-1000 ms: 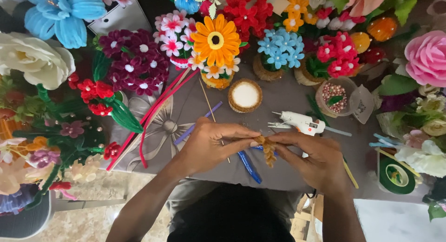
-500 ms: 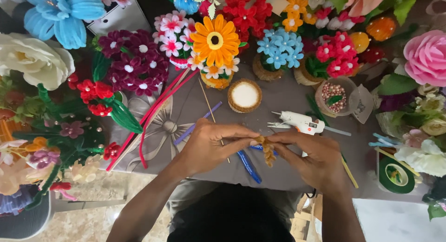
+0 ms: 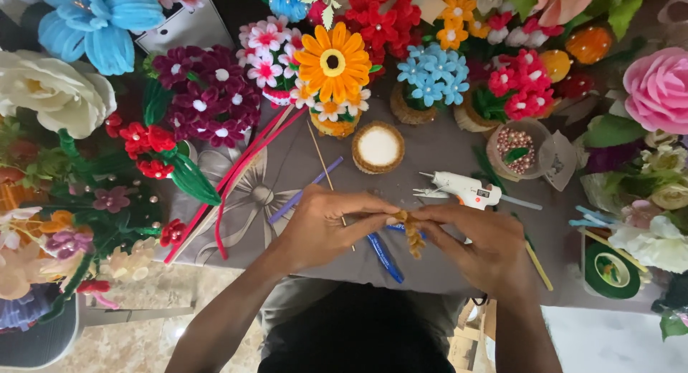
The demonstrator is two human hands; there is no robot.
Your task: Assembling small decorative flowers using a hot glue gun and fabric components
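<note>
My left hand [image 3: 326,226] and right hand [image 3: 476,237] both pinch the fuzzy tan twisted pipe cleaner [image 3: 413,233], hanging straight down between them.

Grey cloth [image 3: 444,158] covers the table, with a pale bow print at its left. Handmade flowers crowd the far edge and both sides. Floor [image 3: 165,337] at lower left is beige marble-look tile. A grey chair [image 3: 43,337] sits at the bottom left corner. A wooden frame [image 3: 469,337] shows under the table. Light is even and soft, shadows faint.
</note>
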